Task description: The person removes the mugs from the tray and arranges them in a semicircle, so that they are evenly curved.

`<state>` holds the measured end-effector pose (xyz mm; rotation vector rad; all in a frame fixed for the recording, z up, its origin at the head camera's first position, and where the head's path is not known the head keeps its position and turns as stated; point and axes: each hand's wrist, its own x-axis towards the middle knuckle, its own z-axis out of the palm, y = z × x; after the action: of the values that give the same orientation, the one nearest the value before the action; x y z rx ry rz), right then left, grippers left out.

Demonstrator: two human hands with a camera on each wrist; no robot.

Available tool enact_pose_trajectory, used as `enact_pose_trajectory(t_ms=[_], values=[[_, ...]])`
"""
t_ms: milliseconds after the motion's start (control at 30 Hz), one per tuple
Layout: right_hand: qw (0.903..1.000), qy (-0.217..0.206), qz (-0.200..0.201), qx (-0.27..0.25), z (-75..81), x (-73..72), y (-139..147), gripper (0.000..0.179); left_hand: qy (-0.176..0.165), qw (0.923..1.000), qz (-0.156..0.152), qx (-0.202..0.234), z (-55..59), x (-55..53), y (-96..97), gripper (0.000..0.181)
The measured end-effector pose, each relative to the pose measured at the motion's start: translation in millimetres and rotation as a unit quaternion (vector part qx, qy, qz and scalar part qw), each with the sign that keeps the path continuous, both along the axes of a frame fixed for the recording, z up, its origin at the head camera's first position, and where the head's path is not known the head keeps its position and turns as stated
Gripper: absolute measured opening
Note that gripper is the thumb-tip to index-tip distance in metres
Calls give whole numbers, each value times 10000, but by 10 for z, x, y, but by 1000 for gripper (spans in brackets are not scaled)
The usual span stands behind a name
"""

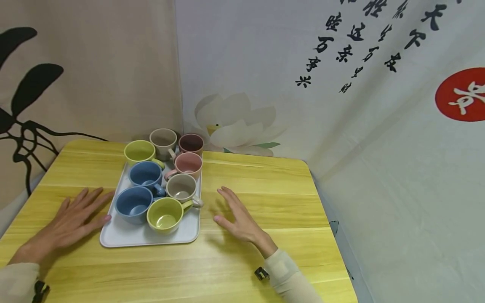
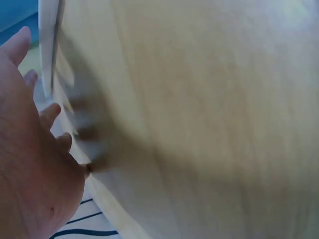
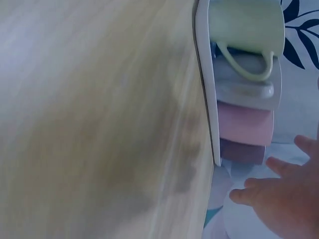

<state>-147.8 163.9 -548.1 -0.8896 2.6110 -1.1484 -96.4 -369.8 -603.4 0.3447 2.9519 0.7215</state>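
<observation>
A white tray (image 1: 147,240) holds several mugs standing upright in two close columns. In the left column are two blue mugs (image 1: 133,205) and a yellow-green mug (image 1: 139,152) behind them. A second yellow-green mug (image 1: 165,216), a light grey mug (image 1: 181,189), a pink mug (image 1: 189,163), a dark maroon mug (image 1: 191,144) and a beige mug (image 1: 163,139) fill the rest. My left hand (image 1: 77,221) lies with fingers spread beside the tray, its thumb tip at the left rim. To the right, apart from the tray, my right hand (image 1: 242,219) hovers with loosely extended fingers, holding nothing.
The wooden table (image 1: 257,185) stretches to both sides and in front of the tray. Behind it hangs a printed curtain (image 1: 242,63) with a lotus and black characters. A dark plant pattern (image 1: 34,88) shows at the left.
</observation>
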Motion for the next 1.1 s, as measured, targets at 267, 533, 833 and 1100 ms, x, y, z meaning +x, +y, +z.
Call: enact_pose_trajectory(t_ms=[267,533,833,1100], values=[[9994,-173,70,-276,-30,39,-137,83,-188,9998,91,-25,-68,6,2,82],[9981,-459,51,-416,-25,53,-236,81,-119,9999,82,-6,-95,6,6,82],[9906,-920,65,-1010,-50,-2,-361,74,-14,10000,76,51,-109,33,20,81],[9805,-1089,4,-1636,-92,-67,-520,58,173,9998,62,75,-120,52,28,79]])
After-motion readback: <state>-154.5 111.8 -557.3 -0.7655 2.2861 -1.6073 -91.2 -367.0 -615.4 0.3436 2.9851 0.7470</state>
